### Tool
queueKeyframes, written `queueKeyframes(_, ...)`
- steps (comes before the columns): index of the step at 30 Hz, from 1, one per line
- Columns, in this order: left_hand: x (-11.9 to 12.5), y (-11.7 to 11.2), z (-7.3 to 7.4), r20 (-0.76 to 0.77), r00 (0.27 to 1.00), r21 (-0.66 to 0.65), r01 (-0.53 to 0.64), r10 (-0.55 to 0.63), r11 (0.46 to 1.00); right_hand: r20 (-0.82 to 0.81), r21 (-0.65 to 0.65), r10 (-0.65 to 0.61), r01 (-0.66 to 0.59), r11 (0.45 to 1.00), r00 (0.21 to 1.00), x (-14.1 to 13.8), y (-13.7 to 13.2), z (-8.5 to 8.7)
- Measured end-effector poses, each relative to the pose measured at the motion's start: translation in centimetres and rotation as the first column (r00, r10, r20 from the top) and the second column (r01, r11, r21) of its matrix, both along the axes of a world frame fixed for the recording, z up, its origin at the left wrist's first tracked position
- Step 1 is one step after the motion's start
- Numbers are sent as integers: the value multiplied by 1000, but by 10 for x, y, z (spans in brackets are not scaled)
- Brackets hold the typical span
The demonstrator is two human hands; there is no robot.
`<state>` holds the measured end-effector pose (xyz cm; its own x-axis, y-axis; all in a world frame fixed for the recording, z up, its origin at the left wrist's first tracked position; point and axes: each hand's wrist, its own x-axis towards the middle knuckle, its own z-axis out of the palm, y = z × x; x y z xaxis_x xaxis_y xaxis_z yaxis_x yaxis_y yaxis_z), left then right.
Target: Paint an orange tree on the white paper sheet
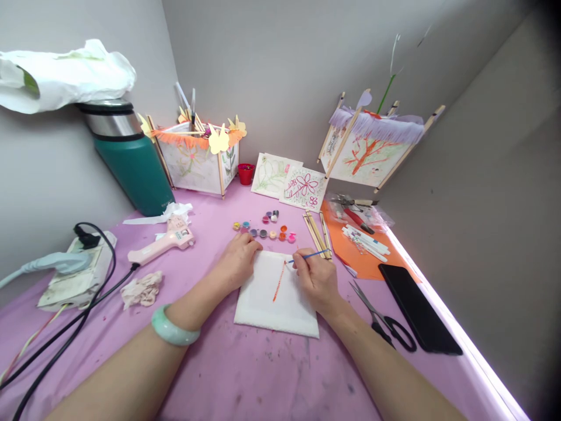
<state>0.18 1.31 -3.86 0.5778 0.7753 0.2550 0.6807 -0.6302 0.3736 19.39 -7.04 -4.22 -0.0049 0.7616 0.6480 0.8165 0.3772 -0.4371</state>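
Two hands are at work over a white textured sheet [263, 310] on a pink-covered counter [245, 374], so I'll go from that sheet outward. The right hand [318, 279] is pinching a thin blue paintbrush [309, 255], its tip right at the top of an orange painted line [279, 282] on the sheet. The left hand [236, 263] isn't gripping anything, just lying relaxed with its fingers on the sheet's far edge, and there's a pale green bangle [174, 326] on that wrist.

Straight past the sheet sits a cluster of small open paint pots [263, 229], with a bundle of wooden craft sticks [316, 234] just beyond its far right corner. To the right of the sheet are black-handled scissors [381, 318], then a black phone [418, 308] lying face down or switched off, can't tell which. To the left there's a pink glue gun [162, 242], a crumpled tissue [141, 289] and, further out, a power strip [74, 275]. Well beyond the sheet stand a paper lantern [195, 158] with a stick frame, a second lantern [372, 146] and a green thermos [131, 158].
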Motion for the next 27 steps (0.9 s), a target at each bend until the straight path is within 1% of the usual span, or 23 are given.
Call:
queueKeyframes(3, 0, 1, -1, 6, 1000, 10, 4, -4, 1000, -74, -53, 44, -48, 997, 996, -3, -4, 3)
queueKeyframes(6, 0, 2, -3, 9, 1000, 33, 6, -6, 999, -154, -76, 115, -128, 989, 981, -7, -10, 7)
queueKeyframes(10, 0, 1, -4, 2, 1000, 33, -1, 1, 999, -249, -138, 203, -242, 960, 947, -16, -20, 10)
queueKeyframes(11, 0, 1, -3, 1, 1000, 28, -2, 2, 1000, -293, -167, 220, -276, 946, 930, -18, -23, 10)
queueKeyframes(13, 0, 0, -2, 3, 1000, 24, -2, 1, 1000, -409, -243, 239, -358, 902, 880, -23, -27, 10)
queueKeyframes(15, 0, 0, -2, 5, 1000, 28, 1, -1, 1000, -534, -293, 216, -418, 860, 818, -24, -28, 11)
queueKeyframes(16, -1, 0, -1, 6, 1000, 31, 2, -2, 1000, -586, -291, 186, -419, 860, 789, -22, -27, 12)
queueKeyframes(17, -1, -1, -1, 7, 1000, 30, 3, -3, 1000, -627, -268, 147, -389, 881, 765, -19, -24, 13)
queueKeyframes(18, -1, -1, -1, 8, 1000, 26, 4, -4, 1000, -655, -232, 103, -329, 915, 748, -15, -20, 15)
queueKeyframes(20, -1, -1, 0, 12, 1000, 10, 6, -6, 1000, -671, -153, 15, -158, 975, 742, -4, -8, 19)
queueKeyframes(21, -1, -1, 0, 16, 1000, 3, 8, -8, 1000, -654, -123, -21, -79, 989, 756, 3, -1, 21)
queueKeyframes(23, -2, 0, -1, 23, 1000, -4, 14, -14, 1000, -567, -86, -66, 21, 996, 821, 14, 14, 25)
queueKeyframes(25, -2, 2, -3, 29, 999, 0, 18, -18, 1000, -435, -58, -73, 54, 997, 897, 21, 28, 29)
queueKeyframes(27, -2, 3, -5, 29, 999, 6, 24, -24, 1000, -326, -41, -73, 63, 997, 943, 24, 40, 30)
